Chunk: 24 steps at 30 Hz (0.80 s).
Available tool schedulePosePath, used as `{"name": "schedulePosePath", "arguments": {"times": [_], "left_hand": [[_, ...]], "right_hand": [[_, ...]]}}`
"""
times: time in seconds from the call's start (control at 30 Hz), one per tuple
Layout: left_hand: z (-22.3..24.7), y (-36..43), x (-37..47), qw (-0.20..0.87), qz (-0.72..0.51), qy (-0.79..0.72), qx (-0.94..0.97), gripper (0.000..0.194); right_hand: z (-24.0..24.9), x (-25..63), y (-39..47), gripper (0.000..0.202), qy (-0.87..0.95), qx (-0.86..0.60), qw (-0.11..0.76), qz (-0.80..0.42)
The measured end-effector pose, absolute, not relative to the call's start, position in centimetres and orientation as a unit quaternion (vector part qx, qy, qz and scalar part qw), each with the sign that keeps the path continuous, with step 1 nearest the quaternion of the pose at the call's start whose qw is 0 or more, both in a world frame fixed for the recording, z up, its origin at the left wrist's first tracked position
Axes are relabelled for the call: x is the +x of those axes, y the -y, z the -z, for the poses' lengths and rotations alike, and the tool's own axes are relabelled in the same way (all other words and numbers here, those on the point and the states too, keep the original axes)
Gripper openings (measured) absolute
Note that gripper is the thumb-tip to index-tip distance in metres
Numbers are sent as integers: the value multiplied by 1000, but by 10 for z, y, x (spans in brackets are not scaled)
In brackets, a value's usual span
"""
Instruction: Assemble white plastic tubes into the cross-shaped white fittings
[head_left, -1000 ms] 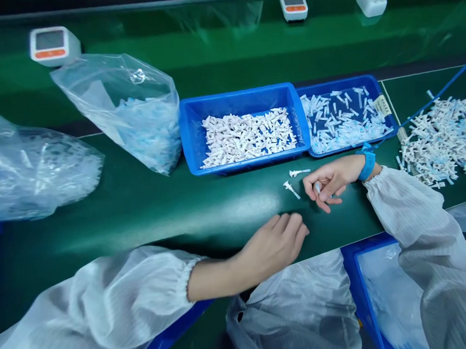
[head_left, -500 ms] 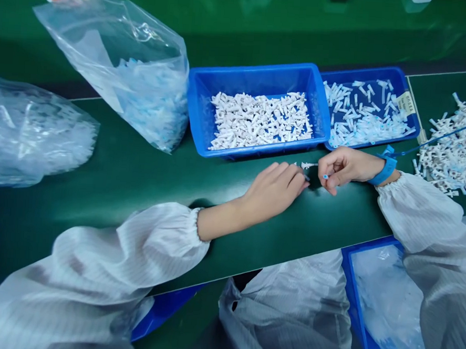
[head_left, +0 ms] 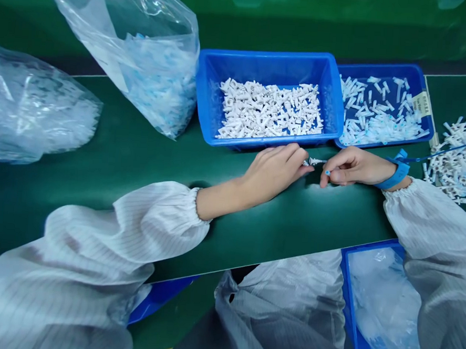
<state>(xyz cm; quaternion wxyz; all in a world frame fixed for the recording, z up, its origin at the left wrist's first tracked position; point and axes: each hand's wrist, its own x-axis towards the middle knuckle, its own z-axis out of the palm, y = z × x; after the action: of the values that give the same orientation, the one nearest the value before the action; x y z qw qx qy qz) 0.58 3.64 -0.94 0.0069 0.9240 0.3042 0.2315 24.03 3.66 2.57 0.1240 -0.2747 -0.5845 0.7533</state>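
Over the green table (head_left: 253, 233), my left hand (head_left: 274, 172) has its fingers pressed together around a small white piece (head_left: 307, 162) at the fingertips. Just to its right my right hand (head_left: 350, 167), with a blue wrist strap (head_left: 397, 171), is closed on a small part with a light-blue end (head_left: 328, 173). Another thin white piece (head_left: 316, 161) lies between the two hands. Behind my left hand is a deep blue bin (head_left: 268, 143) of white pieces. A shallower blue tray (head_left: 393, 140) of blue-tipped tubes stands behind my right hand.
Two clear bags of small parts, one upright (head_left: 160, 80) and one lying (head_left: 43, 110), are on the left. A pile of white pieces (head_left: 461, 157) is at the far right, crossed by a blue cord. Below the table edge sits a blue box (head_left: 352, 292) with plastic bags.
The head view has shifted slightly. My left fingers now close around a white piece, and my right hand stays closed on the blue-ended part, its fingers straighter.
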Motion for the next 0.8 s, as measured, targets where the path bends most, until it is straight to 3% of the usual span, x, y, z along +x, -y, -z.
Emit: {"name": "schedulePosePath", "arguments": {"times": [0.1,0.23,0.43,0.8], "left_hand": [[6,-39,5,88,-190,-319,924,29],[2,-41,4,209,-236,-300,900,19],[0,-40,5,349,-320,-284,834,28],[2,-44,6,416,-355,-256,797,20]], "right_hand": [[-25,234,-32,32,565,-275,150,-763],[-24,226,-27,22,528,-279,171,-784],[-24,225,-27,20,479,-282,177,-812],[-33,228,-29,22,452,-296,191,-819]]}}
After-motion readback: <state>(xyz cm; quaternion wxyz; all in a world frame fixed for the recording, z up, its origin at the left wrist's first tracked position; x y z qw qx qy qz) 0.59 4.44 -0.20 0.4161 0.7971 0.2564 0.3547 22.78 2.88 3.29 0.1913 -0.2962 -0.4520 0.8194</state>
